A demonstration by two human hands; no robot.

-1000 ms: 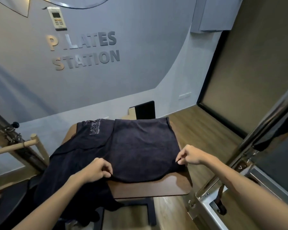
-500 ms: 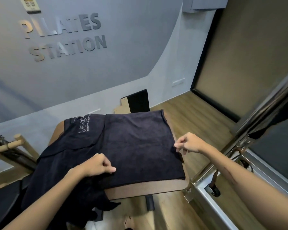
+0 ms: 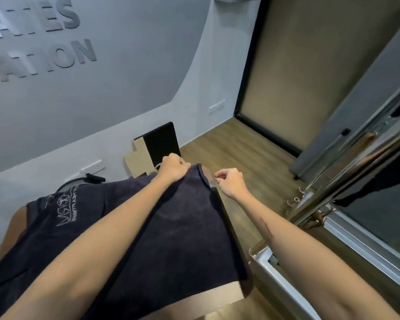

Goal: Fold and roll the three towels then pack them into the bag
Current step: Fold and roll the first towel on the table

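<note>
Towel (image 3: 176, 239) of dark navy cloth was spread flat over a wooden table (image 3: 226, 294), its near edge lying just short of the table's front rim. A second dark towel with a pale printed logo (image 3: 67, 213) was draped beside and partly under it on the left, hanging off the table's edge. The left hand (image 3: 173, 168) was closed in a fist on the far corner of the flat towel, the cloth gathered under the fingers. The right hand (image 3: 229, 181) was curled loosely just beside the towel's far right edge; whether any cloth was pinched between its fingertips could not be told. Both forearms were stretched out over the towel and the table. A dark board (image 3: 162, 142) was leaned against the grey wall beyond the table, and a metal frame (image 3: 333, 204) was seen to the right on the wooden floor. A bag could not be made out.
</note>
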